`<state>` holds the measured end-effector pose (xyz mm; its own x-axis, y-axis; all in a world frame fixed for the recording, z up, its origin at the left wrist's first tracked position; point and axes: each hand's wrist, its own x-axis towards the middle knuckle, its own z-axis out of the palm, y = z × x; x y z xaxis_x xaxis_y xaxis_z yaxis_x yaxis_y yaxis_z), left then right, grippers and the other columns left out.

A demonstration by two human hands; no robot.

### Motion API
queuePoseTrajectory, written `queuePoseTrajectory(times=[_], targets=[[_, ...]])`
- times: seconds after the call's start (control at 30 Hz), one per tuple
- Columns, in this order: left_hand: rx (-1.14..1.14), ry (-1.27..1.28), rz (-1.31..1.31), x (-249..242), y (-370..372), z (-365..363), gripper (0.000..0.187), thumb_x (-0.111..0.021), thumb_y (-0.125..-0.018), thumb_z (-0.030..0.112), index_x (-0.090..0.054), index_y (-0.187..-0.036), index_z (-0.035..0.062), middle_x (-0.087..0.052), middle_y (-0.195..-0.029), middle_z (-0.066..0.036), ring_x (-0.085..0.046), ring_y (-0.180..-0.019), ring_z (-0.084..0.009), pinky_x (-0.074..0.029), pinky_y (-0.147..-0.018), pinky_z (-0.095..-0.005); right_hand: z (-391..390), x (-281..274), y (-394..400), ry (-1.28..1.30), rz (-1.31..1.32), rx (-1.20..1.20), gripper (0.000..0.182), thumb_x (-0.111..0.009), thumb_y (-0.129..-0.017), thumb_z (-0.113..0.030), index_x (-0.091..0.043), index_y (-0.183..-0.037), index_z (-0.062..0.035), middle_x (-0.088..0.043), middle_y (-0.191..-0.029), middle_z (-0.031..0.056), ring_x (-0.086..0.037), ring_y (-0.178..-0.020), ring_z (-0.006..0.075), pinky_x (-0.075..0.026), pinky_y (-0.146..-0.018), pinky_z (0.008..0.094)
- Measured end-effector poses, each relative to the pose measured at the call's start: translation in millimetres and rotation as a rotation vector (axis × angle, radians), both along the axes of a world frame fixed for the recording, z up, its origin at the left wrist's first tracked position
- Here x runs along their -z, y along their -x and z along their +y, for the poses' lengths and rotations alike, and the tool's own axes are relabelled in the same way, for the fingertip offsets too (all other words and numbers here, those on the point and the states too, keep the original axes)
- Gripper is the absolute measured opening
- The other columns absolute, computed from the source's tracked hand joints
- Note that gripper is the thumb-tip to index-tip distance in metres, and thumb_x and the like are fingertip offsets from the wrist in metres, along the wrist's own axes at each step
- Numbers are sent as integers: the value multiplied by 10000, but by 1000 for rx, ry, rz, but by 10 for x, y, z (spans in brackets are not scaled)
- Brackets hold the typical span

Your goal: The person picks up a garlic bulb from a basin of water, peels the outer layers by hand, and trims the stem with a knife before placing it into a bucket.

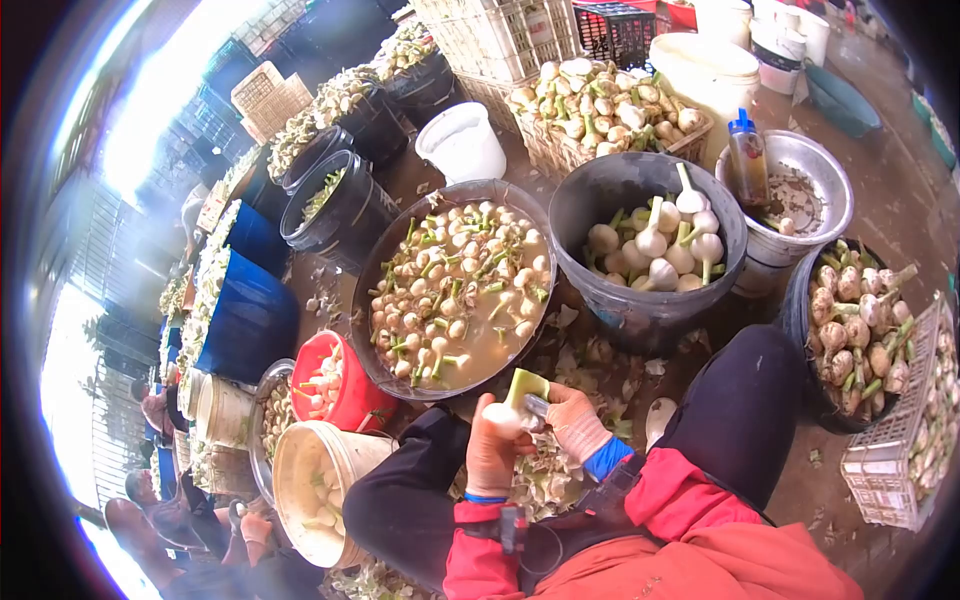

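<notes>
The left hand (493, 441) has its fingers wrapped around a garlic bulb (507, 420), held above the lap with its thick green stem (528, 386) pointing up and away from the body. The right hand (577, 424) is just beside it, fingers closed around a small metal tool (537, 405) that meets the bulb near the base of the stem; its exact shape is too small to tell. Peelings (548, 474) lie in a heap below the hands, between the legs.

Straight ahead stands a wide basin (367, 330) of cloudy water, with many trimmed bulbs floating in it. To its right, a dark bucket (640, 305) holds whiter bulbs, some with long stems. A red bucket (334, 402) and a tipped cream bucket (375, 452) sit near the left knee. On the far right, a black tub (798, 330) of unpeeled garlic touches or nearly touches a plastic crate (880, 470).
</notes>
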<state>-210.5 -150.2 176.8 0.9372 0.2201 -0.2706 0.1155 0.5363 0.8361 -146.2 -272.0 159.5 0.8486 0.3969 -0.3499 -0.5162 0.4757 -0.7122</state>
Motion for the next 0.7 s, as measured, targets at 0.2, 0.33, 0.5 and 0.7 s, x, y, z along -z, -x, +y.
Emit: queuePoseTrajectory(times=[0.2, 0.33, 0.5, 0.7], targets=[[-233, -300, -37, 373, -25, 209, 409, -570, -901, 364, -605, -1086, 1, -621, -883, -65, -576, -709, -130, -491, -667, -272, -76, -116, -38, 6, 3, -199, 255, -585, -871, -73, -609, -1121, -28, -642, -925, 14, -577, -726, 70, -477, -601, 224], [-75, -919, -63, 102, -12, 155, 347, -679, -836, 309, -653, -966, -12, -604, -850, -59, -577, -776, -132, -479, -695, -266, 22, 40, 51, 170, -224, -239, 260, -599, -868, -81, -597, -1123, -31, -647, -960, 26, -577, -791, 75, -481, -686, 226], [-68, -21, -25, -19, 57, 183, 374, -631, -858, 376, -635, -945, 13, -611, -891, -85, -577, -843, -163, -477, -729, -285, -12, 193, -89, 756, -526, -198, 330, -609, -819, -126, -593, -1149, -133, -665, -1015, 122, -637, -932, 226, -481, -794, 313], [-398, 121, 32, 163, -34, 299, 499, -588, -834, 522, -611, -976, 44, -602, -858, -54, -571, -761, -160, -482, -681, -302, -115, -317, 55, 404, -702, -953, 291, -594, -821, -103, -637, -1107, -133, -681, -967, 90, -633, -884, 190, -480, -767, 313]])
